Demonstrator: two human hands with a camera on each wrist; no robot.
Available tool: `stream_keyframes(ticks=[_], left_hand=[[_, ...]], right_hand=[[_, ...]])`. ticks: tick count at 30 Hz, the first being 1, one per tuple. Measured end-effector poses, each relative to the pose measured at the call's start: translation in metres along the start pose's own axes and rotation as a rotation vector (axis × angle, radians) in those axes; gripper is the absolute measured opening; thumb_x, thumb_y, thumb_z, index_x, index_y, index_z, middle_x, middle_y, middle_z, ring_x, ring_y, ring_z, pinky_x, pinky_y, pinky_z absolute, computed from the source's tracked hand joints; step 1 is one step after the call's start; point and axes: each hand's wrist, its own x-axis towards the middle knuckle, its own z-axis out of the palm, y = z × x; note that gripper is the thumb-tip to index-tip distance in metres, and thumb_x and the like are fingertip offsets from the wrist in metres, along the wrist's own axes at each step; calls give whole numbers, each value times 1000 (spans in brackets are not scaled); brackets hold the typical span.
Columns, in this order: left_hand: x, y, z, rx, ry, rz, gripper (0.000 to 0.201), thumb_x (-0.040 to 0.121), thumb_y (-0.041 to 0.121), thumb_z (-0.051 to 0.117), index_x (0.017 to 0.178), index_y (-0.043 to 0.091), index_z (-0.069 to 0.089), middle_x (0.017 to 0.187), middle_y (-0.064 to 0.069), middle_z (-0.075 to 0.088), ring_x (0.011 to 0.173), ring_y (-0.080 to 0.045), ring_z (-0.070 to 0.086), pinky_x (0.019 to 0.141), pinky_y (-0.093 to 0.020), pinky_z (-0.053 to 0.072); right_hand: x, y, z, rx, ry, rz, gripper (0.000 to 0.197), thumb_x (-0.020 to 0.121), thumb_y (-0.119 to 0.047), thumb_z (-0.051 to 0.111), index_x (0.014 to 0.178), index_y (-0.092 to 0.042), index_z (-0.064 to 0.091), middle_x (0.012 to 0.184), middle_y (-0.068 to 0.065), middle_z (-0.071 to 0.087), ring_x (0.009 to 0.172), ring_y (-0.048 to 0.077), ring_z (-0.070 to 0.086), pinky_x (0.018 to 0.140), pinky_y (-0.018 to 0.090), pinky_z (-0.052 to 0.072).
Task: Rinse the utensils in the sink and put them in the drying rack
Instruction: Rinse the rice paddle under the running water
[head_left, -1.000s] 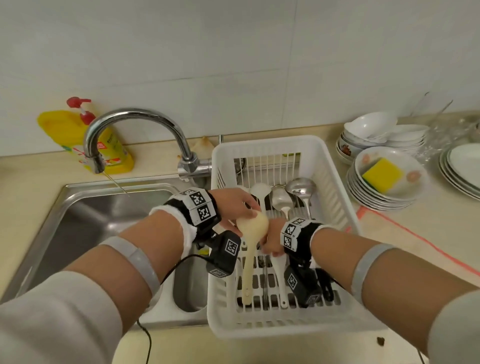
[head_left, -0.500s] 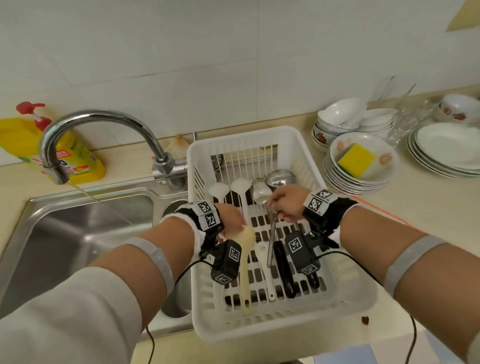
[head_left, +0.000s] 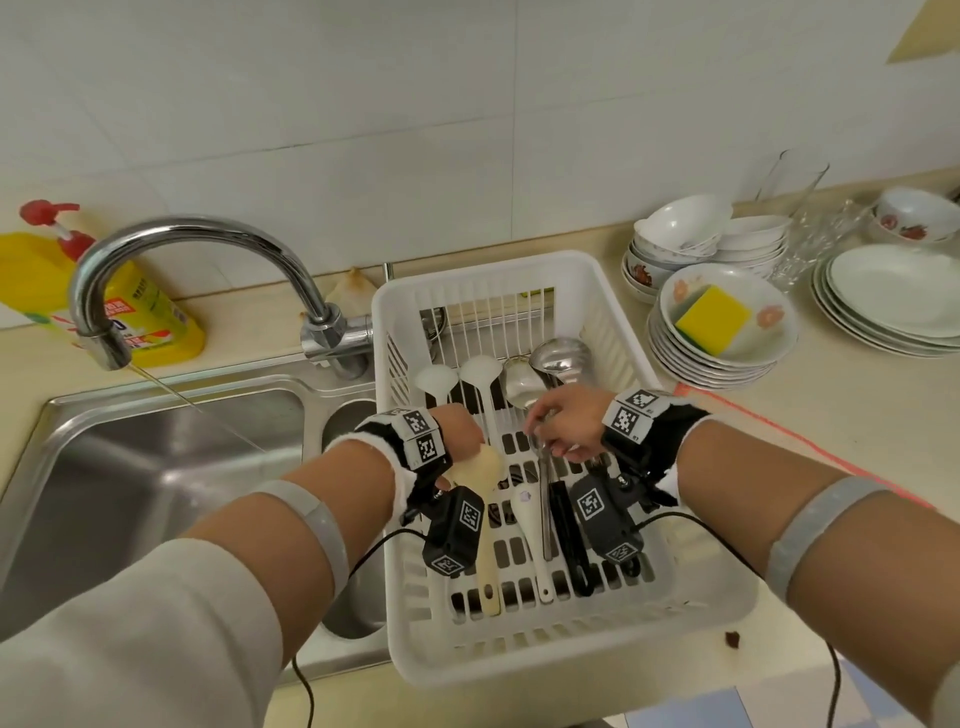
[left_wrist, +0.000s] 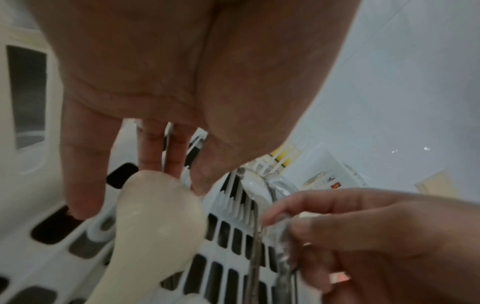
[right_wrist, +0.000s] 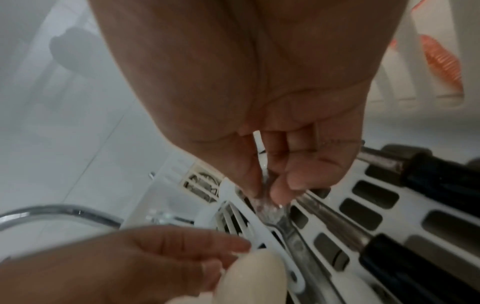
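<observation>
The white drying rack (head_left: 483, 270) holds several utensils. A cream rice paddle (head_left: 480, 467) (left_wrist: 161, 218) lies in it, handle toward me. My left hand (head_left: 460, 431) (left_wrist: 166, 156) hangs over the paddle's head with straight fingers, fingertips touching it. My right hand (head_left: 563, 426) (right_wrist: 267, 189) pinches the handle of a metal spoon (head_left: 522, 387) between thumb and fingertips, low over the rack floor. Two white spoons (head_left: 480, 366), a steel ladle (head_left: 563, 353) and a black-handled utensil (head_left: 569, 535) lie beside it.
The steel sink (head_left: 156, 467) is left of the rack, with a thin stream running from the faucet (head_left: 182, 244). A yellow soap bottle (head_left: 31, 291) stands behind it. Right of the rack are stacked bowls with a yellow sponge (head_left: 711, 312), plates (head_left: 893, 301) and glasses (head_left: 795, 176).
The paddle has gone down from upright in both hands to lying in the rack. My right hand left it and took the metal spoon's handle.
</observation>
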Motion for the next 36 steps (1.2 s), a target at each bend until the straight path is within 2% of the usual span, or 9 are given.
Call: stream_keyframes(ticks=[4, 9, 13, 16, 19, 22, 28, 32, 36], left_hand=[[-8, 2, -8, -30, 38, 21, 39, 100, 13, 49, 138, 6, 55, 135, -15, 60, 118, -32, 63, 84, -34, 58], [-28, 4, -31, -195, 116, 168, 35, 98, 10, 54, 133, 13, 60, 128, -10, 62, 111, -30, 67, 89, -43, 60], [-46, -8, -50, -330, 344, 360, 25, 99, 18, 54, 121, 17, 65, 114, 2, 63, 104, -16, 64, 95, -38, 56], [-51, -22, -57, -329, 525, 411, 20, 98, 18, 54, 113, 21, 67, 112, 8, 65, 104, -9, 60, 95, -29, 50], [-54, -34, -57, -302, 596, 415, 20, 98, 19, 52, 109, 26, 67, 113, 11, 66, 106, -8, 60, 93, -25, 47], [-56, -41, -53, -294, 621, 419, 21, 98, 18, 52, 109, 25, 68, 112, 11, 66, 105, -7, 60, 91, -25, 46], [-63, -49, -47, -266, 689, 469, 20, 97, 14, 53, 104, 23, 69, 108, 9, 68, 102, -10, 62, 93, -28, 48], [-72, -57, -47, -210, 756, 477, 21, 96, 12, 51, 104, 23, 67, 107, 8, 63, 99, -10, 60, 91, -27, 47], [-83, -79, -49, -142, 791, 448, 22, 97, 13, 50, 107, 23, 67, 107, 6, 61, 96, -10, 59, 90, -27, 50]], right_hand=[[5, -3, 29, -263, -44, 15, 10, 95, -10, 61, 102, -12, 67, 78, 7, 70, 51, 9, 59, 46, 20, 48], [8, 0, 57, -322, -124, 5, 12, 93, -6, 63, 103, -12, 64, 79, 6, 70, 51, 7, 61, 49, 19, 50], [6, -1, 63, -389, -117, -32, 15, 90, -10, 70, 105, -13, 68, 73, 3, 73, 52, 4, 67, 49, 16, 51], [7, -3, 64, -418, -90, -56, 21, 88, -12, 71, 110, -10, 71, 78, 7, 76, 59, 8, 71, 56, 19, 57], [8, -2, 65, -476, -57, -43, 21, 90, -13, 70, 110, -12, 71, 79, 7, 77, 67, 13, 75, 66, 26, 62], [5, 0, 66, -512, -15, -36, 16, 92, -15, 67, 108, -13, 72, 82, 5, 76, 74, 16, 76, 71, 30, 63], [-7, -6, 46, -598, 104, -90, 15, 96, -20, 61, 108, -18, 69, 83, 2, 75, 72, 14, 75, 66, 29, 63], [-27, -28, 20, -467, 240, -179, 13, 98, -20, 57, 101, -20, 69, 85, 5, 73, 62, 11, 70, 50, 19, 54], [-47, -71, 12, -354, 335, -376, 20, 96, -12, 56, 87, -25, 69, 95, 0, 71, 69, 11, 67, 56, 20, 53]])
